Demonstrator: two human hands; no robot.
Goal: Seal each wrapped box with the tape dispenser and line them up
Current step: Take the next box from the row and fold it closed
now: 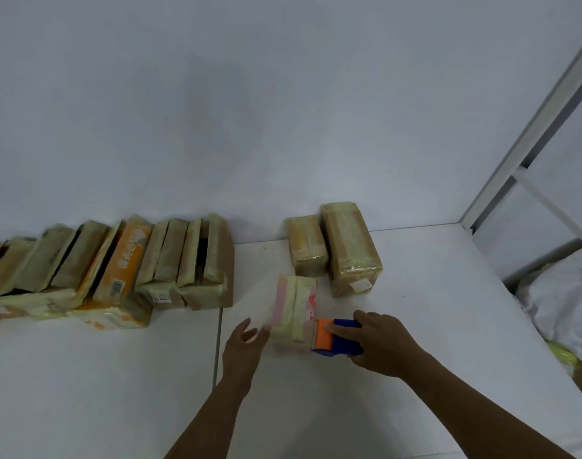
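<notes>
Pale pink-and-cream wrapped box (294, 309) lies flat on the white table (432, 326), near the middle, its long side running away from the person. Blue and orange plastic tape dispenser (336, 337) sits at the box's near right corner, orange end against the wrapping. Right hand (380, 344) grasps the dispenser from the right, thumb over the blue top, fingers curled round the body. Left hand (246, 342) is released, fingers spread and loose, just beside the box's near left corner; blur hides whether the fingertips touch it.

Just behind the box, a smaller brown tape-wrapped box (306, 245) and a larger brown tape-wrapped box (350, 248) lie side by side, the larger on the right with a small white label on its near end.

Further left, a row of wrapped boxes (117, 260) leans along the white wall (283, 111), one orange among yellowish-brown ones, with more lying flat in front.

Far right: grey metal frame (531, 127), and a white plastic bag (567, 309) beyond the table's edge.
</notes>
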